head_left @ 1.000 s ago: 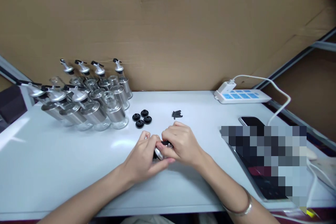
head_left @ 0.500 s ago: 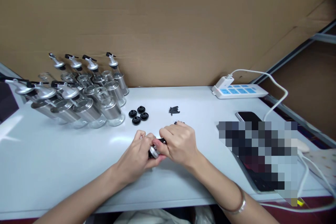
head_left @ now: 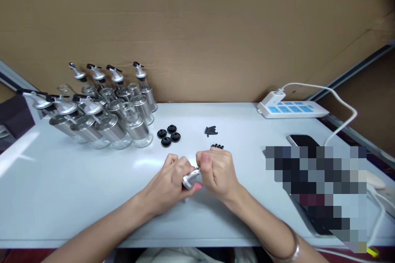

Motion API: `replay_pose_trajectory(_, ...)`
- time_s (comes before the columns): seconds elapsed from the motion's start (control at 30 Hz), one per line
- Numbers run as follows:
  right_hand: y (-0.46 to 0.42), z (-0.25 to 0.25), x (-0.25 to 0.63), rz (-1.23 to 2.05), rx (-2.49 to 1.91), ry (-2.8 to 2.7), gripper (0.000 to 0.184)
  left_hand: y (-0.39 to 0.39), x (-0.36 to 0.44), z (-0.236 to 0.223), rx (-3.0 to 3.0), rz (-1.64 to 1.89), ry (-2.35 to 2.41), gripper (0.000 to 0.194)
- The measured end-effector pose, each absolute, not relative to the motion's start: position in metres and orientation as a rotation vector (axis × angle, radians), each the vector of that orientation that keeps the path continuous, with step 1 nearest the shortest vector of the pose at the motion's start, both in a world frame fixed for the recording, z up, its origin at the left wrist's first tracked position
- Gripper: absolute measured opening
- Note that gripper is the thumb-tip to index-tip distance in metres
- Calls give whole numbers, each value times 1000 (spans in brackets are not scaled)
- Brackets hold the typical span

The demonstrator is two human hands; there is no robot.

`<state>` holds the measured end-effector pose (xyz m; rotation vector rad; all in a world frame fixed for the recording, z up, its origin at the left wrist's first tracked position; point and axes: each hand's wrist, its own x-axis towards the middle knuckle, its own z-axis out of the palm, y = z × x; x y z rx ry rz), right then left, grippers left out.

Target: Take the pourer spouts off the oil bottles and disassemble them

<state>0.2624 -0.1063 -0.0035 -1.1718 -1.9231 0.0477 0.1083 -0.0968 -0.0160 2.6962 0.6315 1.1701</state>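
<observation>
My left hand (head_left: 168, 187) is closed around a silver pourer spout (head_left: 191, 178), with its domed collar and tip showing between finger and thumb. At the spout's tip, my right hand (head_left: 219, 172) is closed in a fist with the thumb on top; its fingers hide the end. Beyond my hands lie several black ribbed stoppers (head_left: 166, 141), a small pile of thin black levers (head_left: 211, 130) and a row of tiny black caps (head_left: 217, 146), partly behind my right hand.
Glass bottles with steel sleeves (head_left: 137, 131) crowd the left, several topped by pourers (head_left: 92, 107). A white power strip (head_left: 296, 111) with a plugged-in charger stands at the back right. A phone (head_left: 304, 141) lies nearer, beside a blurred-out area. Cardboard (head_left: 216, 41) walls the back.
My right hand has turned, its thumb now on top, and drawn back along the spout, so more of the silver tip shows. The black part seen between my hands is now hidden.
</observation>
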Motion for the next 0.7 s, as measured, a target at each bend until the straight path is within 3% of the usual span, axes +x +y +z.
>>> replay_pose_trajectory(0.33, -105, -3, 261, 443, -1123, -1801, 38, -96, 109, -21, 2623, 1160, 651, 19)
replay_pose_trajectory(0.7, -74, 16, 317, 773, -1377, -1427, 29, -97, 108, -22, 2617, 1143, 629, 19)
